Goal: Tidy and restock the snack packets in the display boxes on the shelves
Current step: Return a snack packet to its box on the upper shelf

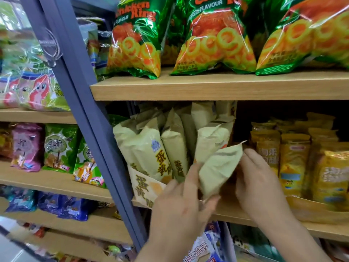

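Both hands were nearest the lens: the left hand (179,201) and right hand (258,184) together clasped one pale cream packet (219,173), tilted, at the front right of its display box (145,188) on the middle shelf (236,214). Fingers (194,174) gripped its sides. Judged best: stand it upright, print forward, and slide it beside its neighbours (151,148) without crushing.
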### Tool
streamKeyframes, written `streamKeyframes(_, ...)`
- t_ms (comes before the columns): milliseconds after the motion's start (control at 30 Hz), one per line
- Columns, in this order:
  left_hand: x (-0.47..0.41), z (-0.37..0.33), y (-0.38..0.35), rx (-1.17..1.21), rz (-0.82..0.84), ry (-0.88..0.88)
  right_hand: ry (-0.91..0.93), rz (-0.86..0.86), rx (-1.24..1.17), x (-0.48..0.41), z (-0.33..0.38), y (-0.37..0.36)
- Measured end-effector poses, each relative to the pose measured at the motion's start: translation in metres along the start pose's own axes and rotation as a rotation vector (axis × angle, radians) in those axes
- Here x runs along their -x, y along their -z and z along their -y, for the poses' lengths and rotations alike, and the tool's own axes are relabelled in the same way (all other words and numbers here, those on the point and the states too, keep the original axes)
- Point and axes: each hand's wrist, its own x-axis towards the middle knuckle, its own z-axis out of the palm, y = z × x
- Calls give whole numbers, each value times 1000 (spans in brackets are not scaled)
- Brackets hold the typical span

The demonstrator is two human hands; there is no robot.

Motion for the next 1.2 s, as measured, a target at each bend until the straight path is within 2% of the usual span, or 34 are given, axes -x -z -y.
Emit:
streamKeyframes(67, -6, -17, 1, -3, -4, 46, -122, -29, -384, 4, 15, 17)
streamKeyframes(133, -14, -32, 0, -18, 28, 147, -320, -51, -838, 12, 27, 32)
streamKeyframes(200, -17, -45, -5, -15, 110, 189, -417, 47, -1093, 18, 32, 41)
streamKeyframes(267, -16, -52, -12, -29, 111, 152, -413, 113, -1014, 16, 31, 44)
streamKeyframes(367, -9, -46, 0, -14, 92, 43, -362, 107, -736, 8, 26, 48)
streamKeyframes(467, -11, -21, 39, 24, -157, -107, -256, 76, -565, 7, 19, 46)
streamKeyframes(533, -21, 5, 65, -69, -237, -102, -203, 81, -486, 10, 19, 42)
streamKeyframes(633, -37, 40, 77, -206, -28, -66, -72, 103, -415, 10, 27, 40)
streamKeyframes(700, -43, 49, 73, -129, 83, -105, 41, 146, -395, 7, 36, 37)
streamKeyframes(800, -52, 48, 68, -4, 111, -175, 155, 220, -369, 1, 48, 28)
streamKeyframes(867, -57, 46, 69, 31, 110, -219, 150, 242, -256, -2, 49, 23)
streamKeyframes(1000, -59, 39, 85, 161, 121, -198, 101, 274, -82, -8, 44, 29)
streamKeyframes(1100, -63, 24, 81, -80, 188, -255, 168, 391, -118, -12, 43, 28)
streamKeyframes(1200, -66, 12, 64, -261, 196, -296, 130, 569, -257, -12, 34, 32)
